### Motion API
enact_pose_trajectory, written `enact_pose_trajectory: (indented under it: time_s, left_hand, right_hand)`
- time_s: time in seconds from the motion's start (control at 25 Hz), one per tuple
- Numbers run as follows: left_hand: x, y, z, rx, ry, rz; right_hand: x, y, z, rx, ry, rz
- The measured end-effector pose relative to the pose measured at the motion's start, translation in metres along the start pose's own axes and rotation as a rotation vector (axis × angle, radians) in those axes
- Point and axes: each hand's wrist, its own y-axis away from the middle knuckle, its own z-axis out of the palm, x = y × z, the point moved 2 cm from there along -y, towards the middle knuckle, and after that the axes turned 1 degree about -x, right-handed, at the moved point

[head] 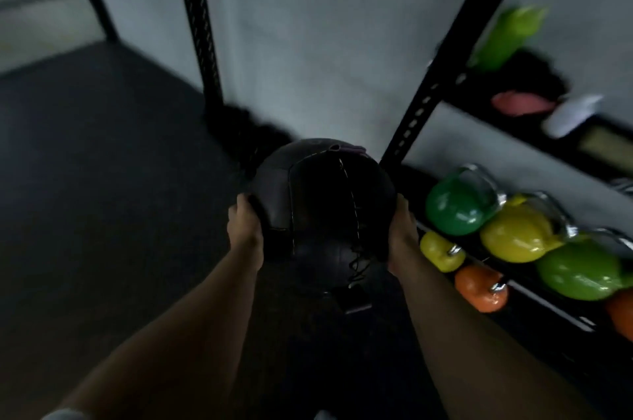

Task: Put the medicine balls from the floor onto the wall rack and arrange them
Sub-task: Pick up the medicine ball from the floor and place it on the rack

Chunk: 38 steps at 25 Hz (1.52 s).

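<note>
A large black stitched medicine ball [323,210] is held up in front of me, above the dark floor. My left hand [245,229] grips its left side and my right hand [404,234] grips its right side. The ball's seams and lacing face me. A black perforated rack upright [455,59] rises just behind and to the right of the ball, and another upright [197,18] stands to its left against the white wall. The picture is blurred by motion.
Green, yellow and orange kettlebells [459,205] fill the rack's low shelves at the right. A higher shelf holds a green object [507,35], a pink one [520,104] and a white one [572,114]. Dark rubber floor [102,162] spreads to the left.
</note>
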Motion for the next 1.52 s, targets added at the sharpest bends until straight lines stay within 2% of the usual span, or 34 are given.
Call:
enact_pose_trajectory:
  time_s: [0.2,0.44,0.6,0.76,0.96,1.04,1.16,1.28,1.52]
  left_hand:
    - [0.168,0.125,0.103,-0.244,0.026,0.287]
    - [0.261,0.300,0.214,-0.724,0.117,0.451]
    - [0.276,0.400,0.279,-0.892,0.145,0.605]
    - [0.252,0.471,0.344,-0.939,0.128,0.705]
    - [0.203,0.519,0.431,-1.153,0.182,0.584]
    - [0.191,0.531,0.462,-1.170,0.195,0.585]
    - [0.197,0.541,0.497,-1.075,0.170,0.649]
    - [0.216,0.547,0.542,-1.126,0.207,0.648]
    - [0.259,0.543,0.641,-1.089,0.170,0.712]
  right_hand:
    - [-0.170,0.090,-0.099,0.095,-0.284,-0.344]
    - [-0.293,0.214,-0.253,0.326,-0.572,-0.647]
    - [-0.322,0.260,-0.347,0.380,-0.669,-0.788]
    - [-0.329,0.268,-0.440,0.419,-0.705,-0.865]
    - [-0.335,0.244,-0.535,0.490,-0.678,-0.884]
    - [-0.343,0.227,-0.565,0.493,-0.675,-0.884]
    - [-0.366,0.202,-0.594,0.499,-0.655,-0.882]
    - [-0.398,0.168,-0.617,0.468,-0.651,-0.896]
    - [-0.469,0.091,-0.647,0.446,-0.666,-0.951]
